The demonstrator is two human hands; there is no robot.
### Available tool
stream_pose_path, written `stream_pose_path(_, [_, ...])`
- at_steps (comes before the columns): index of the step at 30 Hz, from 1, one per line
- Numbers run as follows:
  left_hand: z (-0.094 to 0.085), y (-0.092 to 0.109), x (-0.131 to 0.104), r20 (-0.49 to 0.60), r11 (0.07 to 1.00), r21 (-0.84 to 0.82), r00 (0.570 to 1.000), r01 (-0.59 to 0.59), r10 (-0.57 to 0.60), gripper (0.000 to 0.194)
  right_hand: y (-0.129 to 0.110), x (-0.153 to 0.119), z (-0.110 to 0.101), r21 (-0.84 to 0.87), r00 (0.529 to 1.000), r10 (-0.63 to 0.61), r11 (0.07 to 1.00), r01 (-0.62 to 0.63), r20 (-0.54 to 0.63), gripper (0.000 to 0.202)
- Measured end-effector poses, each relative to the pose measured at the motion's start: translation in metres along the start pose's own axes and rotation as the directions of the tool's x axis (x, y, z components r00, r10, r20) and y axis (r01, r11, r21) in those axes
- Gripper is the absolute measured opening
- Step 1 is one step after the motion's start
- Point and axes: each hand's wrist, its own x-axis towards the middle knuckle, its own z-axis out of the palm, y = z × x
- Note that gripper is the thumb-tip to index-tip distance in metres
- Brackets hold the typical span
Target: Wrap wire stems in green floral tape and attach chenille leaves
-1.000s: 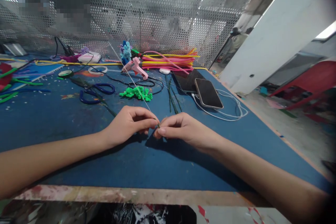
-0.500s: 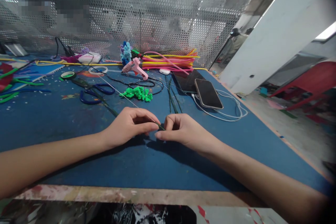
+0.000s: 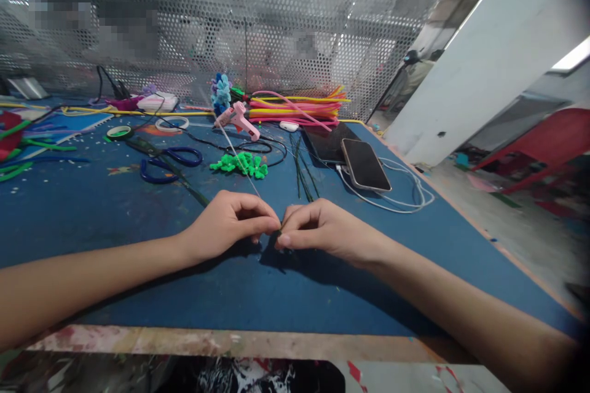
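A thin white wire (image 3: 235,151) slants up and away from my fingertips, its near end wrapped in dark green. My left hand (image 3: 239,218) pinches the wire between thumb and fingers. Touching it at the fingertips, my right hand (image 3: 318,227) closes on the green-wrapped end, which is mostly hidden. A dark green strip of tape (image 3: 187,183) runs over the table toward my left hand and passes behind it. Just beyond the hands lie bright green fuzzy pieces (image 3: 244,164) and several dark green stems (image 3: 302,166).
Blue-handled scissors (image 3: 159,178) and a tape roll (image 3: 118,132) lie left. At the back are a pink glue gun (image 3: 237,118) with its cord and a bundle of pink and yellow pipe cleaners (image 3: 299,107). A phone (image 3: 365,164) with a white cable lies right, partly over a dark tablet (image 3: 327,142).
The wire's far end has swung right and upward, now crossing the green fuzzy pieces. My fingers have rolled slightly, and the green-wrapped part is less visible between them.
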Motion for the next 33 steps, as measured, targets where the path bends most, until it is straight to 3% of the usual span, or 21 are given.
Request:
stream_pose_path(3, [0.001,0.0,0.001,-0.01,1.0,-0.005,1.0,0.012,-0.012,0.011,0.002,0.0,0.009,0.007,0.993,0.053,0.999,-0.052,-0.107,0.025])
stream_pose_path(8, [0.003,-0.001,0.002,0.023,0.999,-0.016,0.999,0.029,-0.028,0.011,0.001,-0.001,0.02,-0.014,0.981,0.087,0.996,-0.091,-0.173,0.035])
stream_pose_path(15, [0.0,-0.001,0.001,0.016,1.0,0.004,1.0,-0.009,0.009,0.013,-0.003,-0.002,0.004,0.039,0.996,0.026,0.999,-0.029,0.083,0.021])
stream_pose_path(18, [0.0,-0.001,0.001,0.007,1.0,0.02,1.0,-0.006,0.006,0.013,0.0,0.0,-0.001,0.052,0.995,0.013,0.998,-0.019,0.099,0.019])
stream_pose_path(24, [0.0,-0.002,0.003,-0.019,0.999,0.032,1.0,-0.008,0.008,0.015,0.002,0.002,0.005,-0.003,1.0,0.015,1.0,-0.015,-0.007,0.029])
stream_pose_path(27, [0.001,-0.001,0.003,-0.032,0.998,0.059,0.999,-0.017,0.019,0.016,0.002,0.0,0.011,-0.14,0.985,-0.111,0.986,0.092,-0.13,0.033])
stream_pose_path(30, [0.001,-0.001,0.002,-0.017,0.998,0.051,1.0,-0.026,0.027,0.017,0.005,-0.003,0.015,-0.42,0.923,-0.358,0.866,0.271,-0.144,0.039])
stream_pose_path(31, [0.001,-0.001,0.002,0.012,0.999,0.042,1.0,-0.02,0.019,0.018,0.007,-0.003,0.016,-0.533,0.884,-0.456,0.776,0.338,-0.104,0.039])
stream_pose_path(33, [0.0,-0.002,0.002,0.102,0.999,0.031,0.995,0.005,-0.008,0.018,0.009,-0.003,0.016,-0.743,0.771,-0.636,0.507,0.437,0.019,0.04])
